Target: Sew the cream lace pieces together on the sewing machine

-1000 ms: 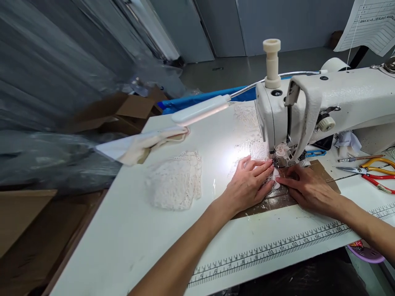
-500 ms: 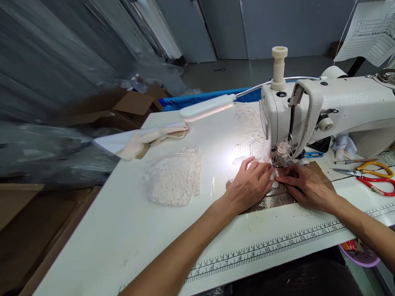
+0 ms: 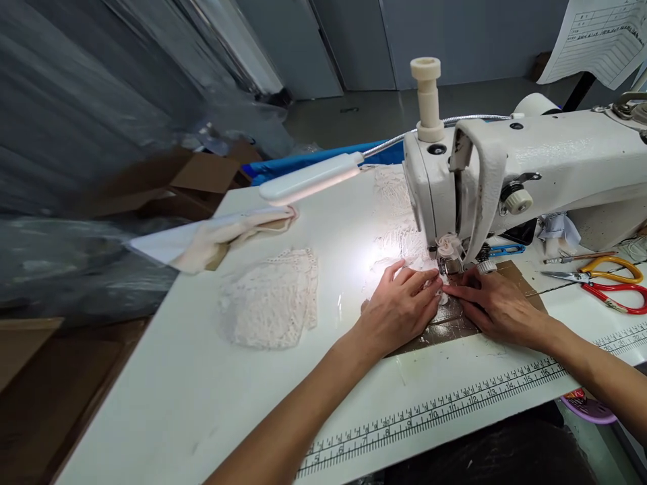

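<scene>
Under the needle area of a white sewing machine lies a piece of white lace, mostly covered by my fingers. My left hand rests over it from the left, its fingertips closed down on the lace close to the presser foot. From the right, my right hand has its forefinger at the edge of the same piece, with the other fingers bent beneath. Whether either thumb pinches the cloth is hidden. A pale fabric rosette sits on the machine just above the foot.
Lace pieces lie left of my arm, with folded cream cloth behind. A lamp shines across the table. Red-and-yellow-handled scissors lie at right. A printed ruler runs along the front edge; cardboard boxes stand beyond the left side.
The view has shifted slightly, so the machine and table things appear further left. Both hands keep nearly the same place at the lace by the presser foot.
</scene>
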Action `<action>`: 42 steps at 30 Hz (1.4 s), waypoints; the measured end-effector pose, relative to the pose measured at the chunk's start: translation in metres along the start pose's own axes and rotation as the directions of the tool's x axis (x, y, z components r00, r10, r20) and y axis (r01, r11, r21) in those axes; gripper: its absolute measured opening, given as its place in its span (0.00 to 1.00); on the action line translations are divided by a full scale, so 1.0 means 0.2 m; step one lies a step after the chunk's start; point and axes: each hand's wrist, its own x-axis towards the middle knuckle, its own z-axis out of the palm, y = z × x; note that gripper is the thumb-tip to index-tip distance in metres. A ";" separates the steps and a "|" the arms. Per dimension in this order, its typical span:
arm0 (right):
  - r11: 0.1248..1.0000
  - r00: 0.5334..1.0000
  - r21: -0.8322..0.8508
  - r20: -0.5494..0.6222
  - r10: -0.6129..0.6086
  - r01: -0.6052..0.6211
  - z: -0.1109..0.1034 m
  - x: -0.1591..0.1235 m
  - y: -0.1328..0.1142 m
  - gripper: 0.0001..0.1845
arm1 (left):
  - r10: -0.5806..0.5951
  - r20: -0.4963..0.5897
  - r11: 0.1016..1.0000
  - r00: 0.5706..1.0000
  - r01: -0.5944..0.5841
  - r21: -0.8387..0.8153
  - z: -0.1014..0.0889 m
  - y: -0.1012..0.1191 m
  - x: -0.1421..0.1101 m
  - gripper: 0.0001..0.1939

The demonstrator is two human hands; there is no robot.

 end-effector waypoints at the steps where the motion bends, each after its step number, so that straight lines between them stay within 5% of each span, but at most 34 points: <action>1: 1.000 1.000 -0.013 0.020 0.017 -0.017 0.00 0.00 0.00 0.20 | -0.009 0.001 1.000 1.000 0.009 -0.004 0.00 0.00 0.00 0.12; 10: 0.993 0.994 -0.088 0.072 0.088 -0.081 0.00 0.03 -0.02 0.21 | -0.112 0.015 0.993 0.994 0.112 0.038 0.02 0.02 0.03 0.13; 21: 0.958 0.981 0.212 0.004 0.196 -0.193 -0.06 -0.01 -0.01 0.18 | -0.180 -0.030 0.977 0.983 0.183 0.109 0.03 0.08 0.05 0.12; 26: 0.965 0.986 0.220 -0.060 0.157 -0.140 -0.04 -0.03 0.01 0.19 | -0.117 -0.139 0.993 0.983 0.119 0.006 -0.06 0.02 0.04 0.09; 30: 0.969 0.985 0.202 -0.065 0.158 -0.142 -0.02 -0.04 0.02 0.19 | 0.032 -0.076 0.983 0.997 -0.045 -0.177 -0.09 -0.03 0.03 0.07; 34: 0.971 0.985 0.208 -0.094 0.144 -0.122 -0.02 -0.04 0.01 0.19 | 0.079 -0.031 0.972 0.996 -0.083 -0.218 -0.04 -0.04 0.03 0.08; 42: 0.996 0.998 0.069 -0.003 0.055 -0.055 -0.04 -0.02 -0.01 0.21 | -0.283 -0.119 0.873 0.952 0.204 -0.443 -0.04 -0.02 0.06 0.07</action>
